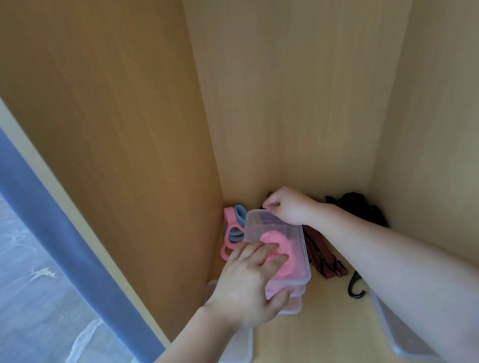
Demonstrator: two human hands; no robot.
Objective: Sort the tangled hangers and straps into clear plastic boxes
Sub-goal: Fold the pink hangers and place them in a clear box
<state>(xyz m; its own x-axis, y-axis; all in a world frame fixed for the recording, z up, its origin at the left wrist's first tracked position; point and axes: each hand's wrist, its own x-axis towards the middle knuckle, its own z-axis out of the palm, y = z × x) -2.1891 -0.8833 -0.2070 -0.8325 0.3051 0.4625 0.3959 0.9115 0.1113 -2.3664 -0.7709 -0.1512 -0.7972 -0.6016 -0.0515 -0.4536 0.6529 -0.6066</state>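
Wardrobe shelf [322, 335], low down. Top box [266, 223] of a small stack sits near the left wall, lid off.

Left hand [249, 283]: fingers laid nearly straight over the near rim, pressing a pink ring [287, 253] flat onto the box floor; thumb lies against the stack's outer wall. Nothing clamped.

Right hand [289, 205]: at the far rim, fingers curled together, pinching what looks like the end of the striped strap [323, 258]. The rest of the strap trails along the shelf just right of the box.

Unsorted: pink and blue loops [233, 229] in the back-left corner touching the box, a black tangle [356, 204] at the back right, a black hook [354, 287] near the strap's end. Two lids [405, 338] lie at the shelf front.

Step, as I judge it: filling, early on, with one ring in. The next move calls for deciding whether the strap shares this box, then lifting it free of the hook and coiling it.
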